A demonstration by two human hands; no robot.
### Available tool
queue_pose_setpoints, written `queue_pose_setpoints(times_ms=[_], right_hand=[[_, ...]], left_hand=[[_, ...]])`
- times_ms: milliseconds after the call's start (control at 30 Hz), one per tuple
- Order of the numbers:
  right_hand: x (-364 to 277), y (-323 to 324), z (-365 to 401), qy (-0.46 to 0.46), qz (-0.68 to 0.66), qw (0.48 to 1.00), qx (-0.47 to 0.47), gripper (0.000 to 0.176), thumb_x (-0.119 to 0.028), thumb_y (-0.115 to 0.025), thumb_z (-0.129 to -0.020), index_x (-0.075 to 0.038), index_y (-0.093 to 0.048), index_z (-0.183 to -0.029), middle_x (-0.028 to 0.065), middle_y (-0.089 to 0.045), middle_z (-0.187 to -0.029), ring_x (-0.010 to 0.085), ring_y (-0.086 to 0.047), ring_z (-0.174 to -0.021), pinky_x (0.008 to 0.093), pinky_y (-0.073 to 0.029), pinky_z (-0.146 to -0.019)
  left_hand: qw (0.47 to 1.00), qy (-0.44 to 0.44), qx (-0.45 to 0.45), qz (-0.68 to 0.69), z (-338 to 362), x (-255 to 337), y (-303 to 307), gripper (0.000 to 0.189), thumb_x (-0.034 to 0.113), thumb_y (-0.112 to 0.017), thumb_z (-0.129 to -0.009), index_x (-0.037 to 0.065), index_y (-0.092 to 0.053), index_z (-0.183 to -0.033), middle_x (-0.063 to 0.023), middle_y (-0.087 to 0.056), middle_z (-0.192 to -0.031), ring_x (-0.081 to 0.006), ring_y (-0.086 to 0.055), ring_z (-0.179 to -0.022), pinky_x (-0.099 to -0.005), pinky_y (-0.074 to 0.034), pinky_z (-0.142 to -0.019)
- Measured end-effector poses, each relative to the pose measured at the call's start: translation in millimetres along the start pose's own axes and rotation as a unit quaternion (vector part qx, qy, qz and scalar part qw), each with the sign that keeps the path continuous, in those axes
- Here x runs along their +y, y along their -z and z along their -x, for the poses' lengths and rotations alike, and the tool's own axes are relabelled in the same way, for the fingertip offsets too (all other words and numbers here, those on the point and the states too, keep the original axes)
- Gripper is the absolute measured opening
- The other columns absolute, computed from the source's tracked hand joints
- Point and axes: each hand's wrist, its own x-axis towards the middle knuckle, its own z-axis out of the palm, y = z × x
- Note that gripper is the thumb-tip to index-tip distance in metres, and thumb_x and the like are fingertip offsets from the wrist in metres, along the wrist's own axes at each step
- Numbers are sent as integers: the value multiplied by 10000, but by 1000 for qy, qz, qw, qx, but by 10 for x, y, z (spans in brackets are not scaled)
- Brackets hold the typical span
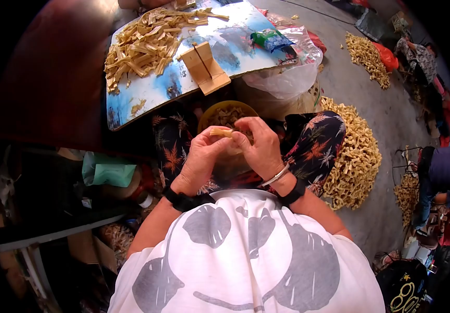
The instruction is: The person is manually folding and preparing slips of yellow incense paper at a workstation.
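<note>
Both hands meet in front of my lap over a yellow bowl [202, 125]. My left hand [201, 156] pinches a short pale-yellow strip piece [221, 133], which looks dried and folded or bundled. The thumb and fingers of my right hand [261, 146] close on the piece's other end. Under the hands, the bowl holds similar pale pieces [228, 115], partly hidden by my fingers. Beyond it, a wooden block with a slot [204, 68] sits at the near edge of the blue-and-white board [167, 86]. Loose pale-yellow strips [147, 44] are heaped on the board's left part.
A green-blue packet [272, 39] lies on the board's right end, with a clear plastic bag [287, 75] hanging beside it. A large heap of small pale bundles [353, 156] covers the floor at right; another heap [367, 60] lies farther off. Other people [441, 172] are at the far right.
</note>
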Motion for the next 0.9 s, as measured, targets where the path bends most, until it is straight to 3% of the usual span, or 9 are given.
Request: queue_pose_setpoints(times_ms=[100, 133, 233, 367, 433, 500, 600, 700, 900], right_hand=[[132, -148, -47, -28, -118, 987, -106, 205, -240, -642, -895, -41, -666, -938, 142, -672, -908, 312, -659, -785, 398, -512, -666], [106, -159, -38, -97, -136, 975, -145, 216, -245, -610, -914, -36, -651, -882, 153, -678, -868, 338, -658, -760, 415, -514, -650], [86, -239, -29, -1, -10, 998, -69, 208, -233, -574, -937, -44, -642, -883, 160, -664, -778, 363, -648, -730, 433, -513, -632], [34, -243, -33, -1, 147, 987, -63, 216, -205, -519, -974, -53, -599, -843, 187, -645, -760, 396, -625, -684, 456, -495, -575], [94, -236, -68, -15, 79, 996, -46, 218, -226, -531, -981, -53, -609, -875, 155, -647, -732, 332, -639, -625, 404, -500, -548], [124, -199, -112, -86, -61, 991, -80, 218, -247, -543, -988, -56, -619, -913, 102, -640, -708, 239, -631, -585, 337, -497, -529], [-24, -63, -166, -246, -352, 877, -216, 185, -254, -590, -982, -75, -636, -999, -52, -578, -727, 14, -520, -613, 167, -451, -539], [15, -157, -137, -242, -369, 871, -215, 108, -207, -610, -968, -101, -610, -950, -73, -540, -713, 8, -459, -580, 160, -349, -499], [31, -103, -235, -309, -338, 868, -190, 69, -171, -644, -939, -108, -617, -930, -67, -523, -691, 12, -444, -571, 169, -322, -474]], left_hand=[[995, 45, -76, -40, 21, 15, 1, 206, 111, -660, -923, 19, -636, -1105, -20, -665, -971, -97, -605, -909, -240, -482, -833], [997, 71, -37, -23, 64, 73, -133, 173, 115, -641, -937, 20, -649, -1081, 9, -646, -941, -70, -573, -856, -218, -464, -762], [994, 91, -36, -56, 90, 75, -31, 179, 144, -640, -946, 19, -661, -1072, 34, -631, -891, -66, -549, -756, -216, -456, -666], [927, -54, 13, -371, 103, 34, 29, 187, 174, -642, -952, -6, -667, -997, 45, -614, -793, -56, -516, -673, -224, -433, -572], [869, -136, 24, -475, 107, 53, 64, 205, 182, -645, -951, -22, -660, -955, 45, -598, -743, -51, -495, -642, -226, -418, -545], [884, -111, 50, -452, 115, 110, 54, 215, 176, -645, -949, -37, -650, -917, 42, -582, -718, -56, -492, -639, -227, -419, -555], [913, -119, 71, -385, 79, 91, 93, 185, 152, -640, -929, -28, -656, -890, -13, -593, -683, -55, -512, -648, -238, -440, -580], [939, -88, 67, -326, 99, 155, 122, 182, 169, -634, -945, 8, -666, -866, 39, -522, -645, -33, -447, -594, -212, -366, -531], [966, -21, 40, -254, 225, 289, 242, 213, 204, -614, -969, 45, -666, -838, 90, -430, -604, -9, -336, -519, -184, -256, -473]])
